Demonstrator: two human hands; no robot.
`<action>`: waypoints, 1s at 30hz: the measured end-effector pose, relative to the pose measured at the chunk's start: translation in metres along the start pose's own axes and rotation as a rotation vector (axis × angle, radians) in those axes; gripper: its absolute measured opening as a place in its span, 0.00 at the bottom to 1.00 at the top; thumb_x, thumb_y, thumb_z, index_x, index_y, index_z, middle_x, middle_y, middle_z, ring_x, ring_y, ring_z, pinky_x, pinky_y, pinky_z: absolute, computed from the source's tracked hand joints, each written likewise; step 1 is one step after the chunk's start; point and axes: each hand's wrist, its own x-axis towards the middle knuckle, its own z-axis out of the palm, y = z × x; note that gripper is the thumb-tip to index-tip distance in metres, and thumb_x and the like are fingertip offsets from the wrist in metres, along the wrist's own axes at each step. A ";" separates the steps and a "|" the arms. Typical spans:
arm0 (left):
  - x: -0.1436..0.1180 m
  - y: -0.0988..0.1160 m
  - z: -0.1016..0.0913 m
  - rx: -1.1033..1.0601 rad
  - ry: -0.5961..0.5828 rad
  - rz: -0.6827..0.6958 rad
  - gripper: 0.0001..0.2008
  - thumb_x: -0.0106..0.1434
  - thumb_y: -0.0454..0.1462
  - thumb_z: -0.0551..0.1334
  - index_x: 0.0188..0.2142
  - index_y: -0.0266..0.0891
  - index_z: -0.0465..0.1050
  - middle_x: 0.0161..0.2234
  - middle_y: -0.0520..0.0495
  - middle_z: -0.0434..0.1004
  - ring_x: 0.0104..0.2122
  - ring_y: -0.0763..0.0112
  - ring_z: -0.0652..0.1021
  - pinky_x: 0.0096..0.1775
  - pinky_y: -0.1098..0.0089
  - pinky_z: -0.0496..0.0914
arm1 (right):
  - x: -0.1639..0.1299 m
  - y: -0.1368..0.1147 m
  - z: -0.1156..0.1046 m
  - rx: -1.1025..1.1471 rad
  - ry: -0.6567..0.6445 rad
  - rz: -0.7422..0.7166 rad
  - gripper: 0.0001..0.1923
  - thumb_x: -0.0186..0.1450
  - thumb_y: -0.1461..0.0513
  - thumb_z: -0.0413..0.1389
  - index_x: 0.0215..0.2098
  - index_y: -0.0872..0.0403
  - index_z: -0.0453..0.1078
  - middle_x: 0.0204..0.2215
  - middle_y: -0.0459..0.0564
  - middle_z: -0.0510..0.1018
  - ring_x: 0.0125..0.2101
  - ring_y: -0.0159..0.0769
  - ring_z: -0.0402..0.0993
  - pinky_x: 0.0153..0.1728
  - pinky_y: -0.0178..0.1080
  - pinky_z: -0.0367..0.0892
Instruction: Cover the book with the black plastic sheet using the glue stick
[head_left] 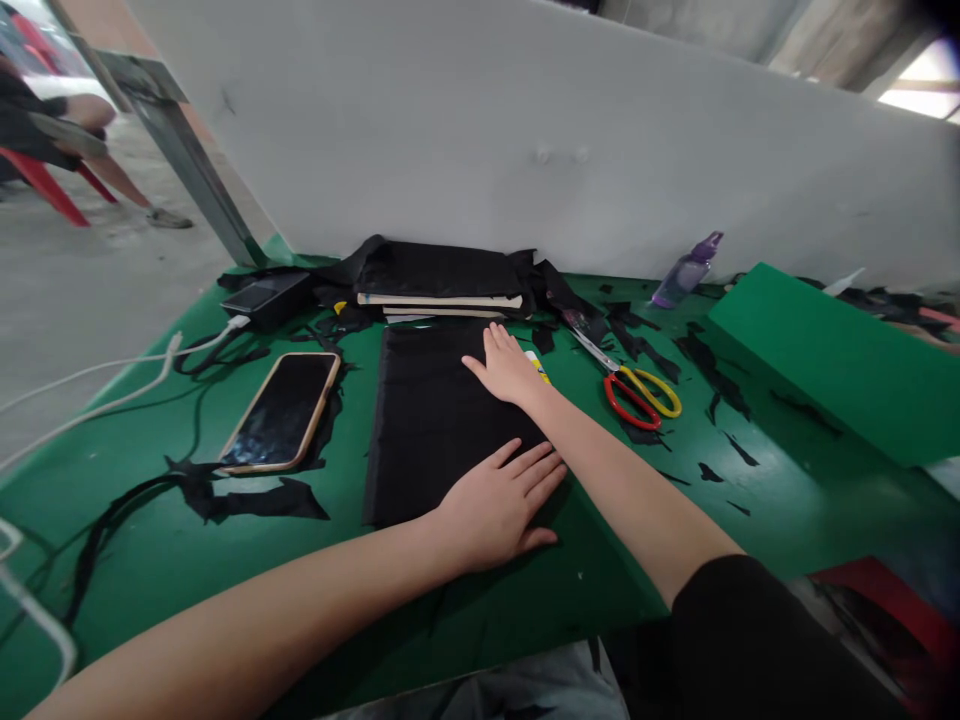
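Note:
A flat black rectangle point(427, 410), which looks covered in cloth, lies on the green tabletop in front of me. My left hand point(499, 500) rests palm down across its lower right part, fingers stretched out and slightly apart. Farther up, my right hand point(510, 368) lies flat near its upper right edge, thumb pointing left. Partly hidden behind the right hand is a small yellow and white object point(537, 366). To the right sit scissors point(634, 388) with one red and one yellow handle loop. Neither hand grips anything.
Behind the rectangle is a stack of black-covered boards point(442, 275) against a white partition point(465, 130). A phone point(285, 410), a black device with cables point(266, 298) and black scraps point(255, 500) lie left. At right are a purple bottle point(684, 272) and green box point(840, 360). A person point(67, 120) sits far left.

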 end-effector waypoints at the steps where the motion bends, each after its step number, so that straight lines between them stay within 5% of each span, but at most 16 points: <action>1: 0.000 0.000 0.000 -0.002 0.000 -0.001 0.35 0.67 0.55 0.39 0.65 0.36 0.42 0.66 0.46 0.44 0.65 0.65 0.47 0.62 0.59 0.41 | 0.005 0.004 0.003 -0.004 -0.024 0.025 0.43 0.66 0.44 0.38 0.65 0.73 0.45 0.65 0.67 0.45 0.65 0.50 0.39 0.64 0.48 0.42; 19: -0.001 0.004 -0.006 -0.090 -0.030 -0.022 0.35 0.67 0.54 0.44 0.64 0.33 0.46 0.66 0.43 0.44 0.65 0.62 0.47 0.63 0.56 0.43 | 0.018 0.032 0.014 0.151 -0.049 0.030 0.45 0.64 0.42 0.37 0.67 0.66 0.41 0.67 0.58 0.41 0.66 0.42 0.36 0.64 0.42 0.38; 23: -0.004 0.011 -0.026 -0.168 -0.020 -0.006 0.31 0.67 0.52 0.46 0.63 0.35 0.51 0.65 0.44 0.49 0.64 0.64 0.52 0.62 0.58 0.49 | 0.016 0.030 0.012 0.157 -0.044 0.033 0.44 0.65 0.43 0.37 0.66 0.68 0.41 0.67 0.60 0.41 0.66 0.42 0.36 0.64 0.41 0.38; 26: -0.005 -0.002 -0.052 -0.198 0.068 -0.128 0.23 0.69 0.47 0.46 0.57 0.39 0.61 0.58 0.48 0.64 0.60 0.69 0.62 0.62 0.63 0.53 | 0.016 0.030 0.012 0.154 -0.040 0.033 0.44 0.65 0.44 0.38 0.66 0.69 0.41 0.66 0.61 0.42 0.66 0.42 0.37 0.64 0.41 0.39; 30: -0.009 -0.053 -0.065 -0.013 0.222 -0.462 0.23 0.70 0.45 0.44 0.58 0.34 0.60 0.60 0.43 0.62 0.60 0.67 0.62 0.62 0.62 0.53 | 0.017 0.031 0.014 0.154 -0.034 0.033 0.43 0.64 0.44 0.39 0.66 0.67 0.41 0.67 0.60 0.42 0.66 0.42 0.37 0.64 0.42 0.39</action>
